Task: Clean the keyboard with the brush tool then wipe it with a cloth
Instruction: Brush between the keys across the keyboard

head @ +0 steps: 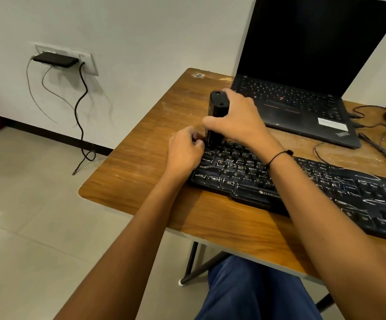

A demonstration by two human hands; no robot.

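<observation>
The right hand (236,121) grips the black brush tool (217,116), which stands nearly upright, long axis vertical, flat end up and lower end on the far left corner of the keyboard (303,185). The left hand (185,148), fingers curled, pinches something at the tool's lower end; what it is I cannot tell. The keyboard lies on the desk (141,172) with its long axis running left to right, just before the laptop (303,88).
</observation>
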